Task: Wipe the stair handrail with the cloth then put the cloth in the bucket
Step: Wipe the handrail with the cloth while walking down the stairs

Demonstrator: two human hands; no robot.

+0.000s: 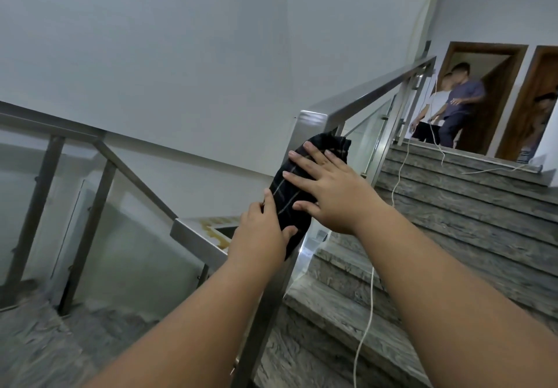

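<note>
The left hand (262, 230) is pinching the lower edge of the dark plaid fabric cloth (297, 188), while the right hand (329, 188) is pressing it flat, fingers spread, against the brushed steel handrail post (311, 122). The cloth is looking soft, light and limp, likely bunching unless gripped by a fold. No bucket is showing.

I view an indoor stairwell, residential by its look: stone steps (453, 215) climb right of the steel handrail (371, 93), glass panels (136, 251) below it, wooden doors (528, 100) past its top.
</note>
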